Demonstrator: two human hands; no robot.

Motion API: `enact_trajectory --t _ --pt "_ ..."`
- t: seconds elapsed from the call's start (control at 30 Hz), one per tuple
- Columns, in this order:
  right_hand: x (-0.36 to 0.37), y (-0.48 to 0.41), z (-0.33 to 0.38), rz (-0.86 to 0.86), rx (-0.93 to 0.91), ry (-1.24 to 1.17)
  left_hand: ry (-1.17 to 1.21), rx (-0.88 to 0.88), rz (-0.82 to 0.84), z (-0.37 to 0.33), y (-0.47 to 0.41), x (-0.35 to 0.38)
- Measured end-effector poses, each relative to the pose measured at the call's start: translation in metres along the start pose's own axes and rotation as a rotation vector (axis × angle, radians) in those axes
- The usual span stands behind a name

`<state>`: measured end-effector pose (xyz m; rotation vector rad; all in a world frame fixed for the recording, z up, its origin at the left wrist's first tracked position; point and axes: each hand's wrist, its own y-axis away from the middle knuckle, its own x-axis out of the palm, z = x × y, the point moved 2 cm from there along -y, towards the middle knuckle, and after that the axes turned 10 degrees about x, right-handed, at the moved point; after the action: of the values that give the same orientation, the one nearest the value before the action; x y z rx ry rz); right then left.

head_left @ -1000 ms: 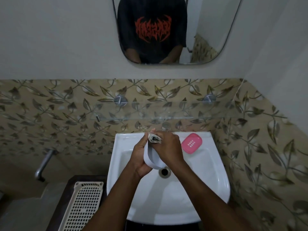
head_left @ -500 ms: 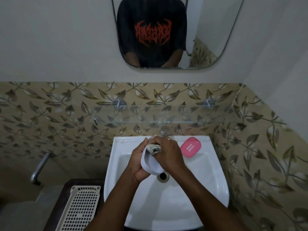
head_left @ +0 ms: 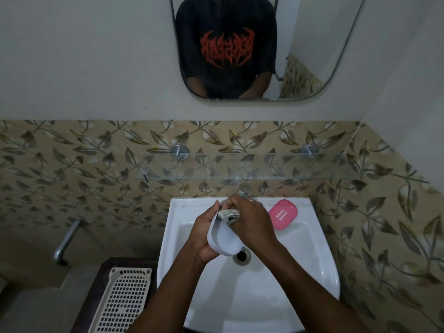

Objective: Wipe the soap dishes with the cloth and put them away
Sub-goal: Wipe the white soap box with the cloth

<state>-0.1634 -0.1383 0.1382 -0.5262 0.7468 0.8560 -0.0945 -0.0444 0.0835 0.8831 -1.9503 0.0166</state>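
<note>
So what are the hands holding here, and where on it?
Left hand holds the white soap dish by its outer side, tilted over the sink. Right hand grips the bunched cloth, pressed against the dish's upper end.

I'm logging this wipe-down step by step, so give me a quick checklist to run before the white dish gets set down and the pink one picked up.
1. White soap dish held firmly: ok, the left hand cups it over the sink.
2. Cloth on the dish: ok, the right hand presses the bunched cloth against its upper end.
3. White dish wiped all over: cannot tell, the hands hide much of it.
4. Pink soap dish within reach: ok, it lies on the sink's back right ledge.
5. Place to put dishes: cannot tell; the glass shelf looks bare and a cream basket sits left of the sink.
</note>
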Motion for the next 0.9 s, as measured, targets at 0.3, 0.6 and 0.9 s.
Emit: enact_trajectory --t 0.3,0.6,0.9 --pt "-0.001 0.013 0.013 0.403 -0.203 -0.041 0.035 -0.013 -0.053 -0.016 -0.007 -0.004" --pt "-0.025 0.011 0.012 0.306 -0.405 0.404 -0.002 -0.024 -0.049 -0.016 -0.004 0.004" --pt "-0.010 0.024 0.011 0.195 -0.187 0.146 0.005 -0.019 -0.156 -0.023 -0.007 -0.003"
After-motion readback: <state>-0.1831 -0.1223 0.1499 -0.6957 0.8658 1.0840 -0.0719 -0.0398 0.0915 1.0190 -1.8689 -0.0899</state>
